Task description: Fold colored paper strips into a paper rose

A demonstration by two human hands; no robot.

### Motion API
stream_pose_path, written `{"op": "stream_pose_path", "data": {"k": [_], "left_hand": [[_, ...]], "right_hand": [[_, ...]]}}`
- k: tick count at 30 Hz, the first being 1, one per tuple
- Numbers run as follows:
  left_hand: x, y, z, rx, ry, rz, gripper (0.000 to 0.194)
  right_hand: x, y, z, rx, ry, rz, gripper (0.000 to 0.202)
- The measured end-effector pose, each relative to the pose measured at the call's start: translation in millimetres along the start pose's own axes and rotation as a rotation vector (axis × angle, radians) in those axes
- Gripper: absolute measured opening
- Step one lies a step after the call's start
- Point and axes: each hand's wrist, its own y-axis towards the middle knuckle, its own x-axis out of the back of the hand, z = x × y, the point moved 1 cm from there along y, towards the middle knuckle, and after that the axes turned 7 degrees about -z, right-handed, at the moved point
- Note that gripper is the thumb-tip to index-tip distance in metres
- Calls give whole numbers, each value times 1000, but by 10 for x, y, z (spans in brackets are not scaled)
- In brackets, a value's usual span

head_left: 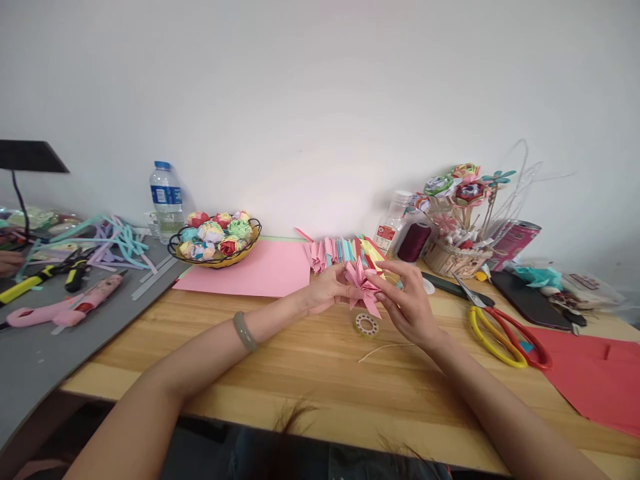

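Note:
A pink folded paper flower (364,287) is held up above the wooden table (300,360), its pointed petals spread out. My left hand (327,291) grips it from the left, fingers closed on the petals. From the right, my right hand (407,303) pinches the flower between thumb and fingers. Just below the flower, a roll of tape (367,325) lies on the table, and a thin string (385,347) lies near it. Behind my hands stands a row of folded paper pieces (333,252) in pink, blue and yellow.
Scissors (505,337) and red paper (595,377) lie right, below a basket of paper flowers (455,259). Pink paper (250,273) and a bowl of paper balls (215,257) are left. A glue gun (75,307) rests on the grey mat (65,367); another person's hand (10,263) shows far left.

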Motion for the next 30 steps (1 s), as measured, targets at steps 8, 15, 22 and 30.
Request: {"op": "stream_pose_path", "data": {"k": [8, 15, 22, 30], "left_hand": [[89, 17, -45, 175, 38, 199, 61], [128, 18, -38, 196, 195, 257, 66], [125, 42, -107, 91, 268, 100, 80], [121, 58, -186, -135, 426, -39, 72]], "right_hand": [[33, -44, -146, -736, 486, -163, 24], [68, 94, -24, -689, 721, 283, 25], [46, 120, 20, -348, 417, 190, 13], [29, 64, 7, -96, -17, 14, 15]]}}
